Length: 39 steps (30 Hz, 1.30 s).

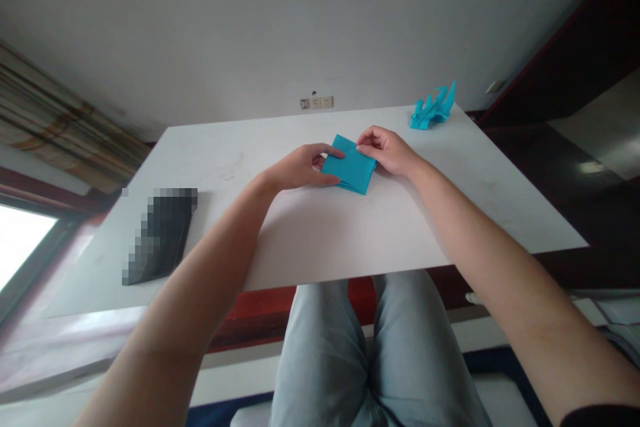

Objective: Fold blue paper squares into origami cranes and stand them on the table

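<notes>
Blue folded paper (353, 168) between fingers (334, 151)

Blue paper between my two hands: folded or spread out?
Folded. The blue paper forms a compact packet with stacked layers showing along its near edge; the left hand and right hand touch it.

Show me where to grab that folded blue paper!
Probably pinch all layers of the folded blue paper at its near corner, from the near side: left hand and right hand occupy its sides, and layers gape along its near edge.
</notes>
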Each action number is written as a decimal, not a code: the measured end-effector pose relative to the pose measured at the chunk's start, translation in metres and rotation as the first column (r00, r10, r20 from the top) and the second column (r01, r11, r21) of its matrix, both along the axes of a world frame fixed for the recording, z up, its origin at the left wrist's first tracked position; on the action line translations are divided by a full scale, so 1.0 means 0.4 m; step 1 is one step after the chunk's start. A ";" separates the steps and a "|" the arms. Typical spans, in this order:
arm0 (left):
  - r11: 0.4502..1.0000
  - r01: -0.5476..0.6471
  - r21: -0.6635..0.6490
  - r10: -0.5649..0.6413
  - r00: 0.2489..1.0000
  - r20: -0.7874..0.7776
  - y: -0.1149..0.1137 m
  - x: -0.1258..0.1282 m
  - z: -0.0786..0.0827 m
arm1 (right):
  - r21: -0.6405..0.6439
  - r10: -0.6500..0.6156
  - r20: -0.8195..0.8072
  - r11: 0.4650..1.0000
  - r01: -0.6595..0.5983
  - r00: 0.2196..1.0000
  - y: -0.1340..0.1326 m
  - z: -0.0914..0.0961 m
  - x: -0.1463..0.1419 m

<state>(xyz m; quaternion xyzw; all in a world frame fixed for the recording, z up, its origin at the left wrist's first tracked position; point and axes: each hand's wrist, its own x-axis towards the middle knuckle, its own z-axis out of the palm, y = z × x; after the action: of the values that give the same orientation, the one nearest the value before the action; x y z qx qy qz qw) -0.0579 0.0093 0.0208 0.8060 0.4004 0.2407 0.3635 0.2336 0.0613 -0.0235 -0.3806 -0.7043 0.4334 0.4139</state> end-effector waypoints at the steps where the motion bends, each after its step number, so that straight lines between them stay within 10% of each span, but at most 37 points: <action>1: 1.000 0.000 0.001 0.000 1.000 0.005 0.000 0.001 -0.001 | 0.004 0.002 0.000 1.000 -0.002 1.000 0.000 0.000 0.000; 17: 0.936 0.009 0.352 -0.007 1.000 -0.007 0.016 0.007 -0.041 | 0.052 -0.005 0.035 0.999 0.003 0.999 -0.016 0.018 -0.007; 26: 0.938 -0.178 0.297 0.199 0.979 -0.040 0.008 0.010 -0.032 | -0.018 0.043 0.092 0.999 -0.041 0.995 -0.042 0.043 -0.005; 39: 0.940 -0.173 0.294 0.194 0.980 -0.042 0.003 0.021 -0.036 | 0.220 -0.022 0.209 0.975 -0.025 0.978 -0.038 0.030 0.001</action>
<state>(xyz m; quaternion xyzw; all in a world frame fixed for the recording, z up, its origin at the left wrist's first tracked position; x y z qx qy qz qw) -0.0495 0.0103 0.0062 0.8175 0.4468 0.3010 0.2035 0.2338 0.0461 -0.0115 -0.3754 -0.7882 0.3100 0.3765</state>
